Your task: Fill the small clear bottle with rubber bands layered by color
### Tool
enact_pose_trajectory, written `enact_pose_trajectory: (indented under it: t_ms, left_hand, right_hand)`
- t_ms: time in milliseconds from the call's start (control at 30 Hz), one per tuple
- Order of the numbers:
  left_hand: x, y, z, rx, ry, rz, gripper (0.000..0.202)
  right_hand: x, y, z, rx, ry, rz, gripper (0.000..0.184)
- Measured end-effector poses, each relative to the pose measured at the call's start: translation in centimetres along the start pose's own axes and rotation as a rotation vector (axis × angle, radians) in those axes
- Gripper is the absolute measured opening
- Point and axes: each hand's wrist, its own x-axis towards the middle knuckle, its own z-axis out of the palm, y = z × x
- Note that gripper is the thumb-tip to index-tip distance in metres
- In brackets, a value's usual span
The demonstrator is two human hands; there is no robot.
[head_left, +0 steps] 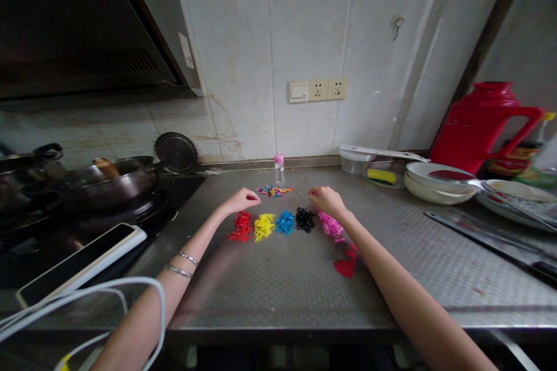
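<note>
Coloured strands (274, 222), too small for their material to be told, are being seen from the head camera on a ribbed steel counter (270, 295). They are being shown in a row of separate heaps: a red heap (241, 226), a yellow heap (264, 226), a blue heap (285, 222), a black heap (305, 219) and a pink heap (331, 224). A darker red heap (346, 264) is being seen nearer the counter's front edge, and a small mixed pile (274, 191) lies beyond the row. The left hand (241, 200) is being held curled just above the red heap, near the mixed pile; whether anything is being grasped cannot be told. The right hand (326, 200) is being held with its fingertips (311, 193) drawn together just above the pink heap, its grip likewise not to be told. Two thin bracelets (183, 264) are being worn on the left forearm. A clear bottle with a pink cap (279, 171) stands behind the mixed pile, a steel pot (108, 182) sits at left on the stove, and a red vacuum flask (478, 127) stands at far right.
</note>
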Motion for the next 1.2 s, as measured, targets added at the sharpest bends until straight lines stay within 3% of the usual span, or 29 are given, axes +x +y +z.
enact_pose_trajectory:
  t_ms: [200, 433, 600, 1000, 1200]
  left_hand:
    - [-0.1, -0.6, -0.2, -0.024, 0.114, -0.03, 0.022]
    - [0.0, -1.1, -0.2, -0.036, 0.155, -0.046, 0.021]
    - [0.1, -1.7, -0.2, -0.031, 0.168, -0.035, 0.022]
    - [0.3, -2.9, 0.4, 0.007, 0.157, -0.013, 0.022]
    - [0.2, -2.9, 0.4, 0.018, 0.149, -0.019, 0.023]
  right_hand:
    - [1.6, -1.2, 1.4, 0.079, -0.022, -0.029, 0.03]
    - [4.6, -2.2, 2.5, 0.086, -0.076, 0.005, 0.031]
    - [6.1, -3.1, 3.6, 0.071, -0.12, -0.052, 0.032]
    - [6.2, -4.6, 5.0, -0.052, -0.082, -0.147, 0.028]
    - [6.4, -4.1, 5.0, 0.06, -0.016, -0.138, 0.03]
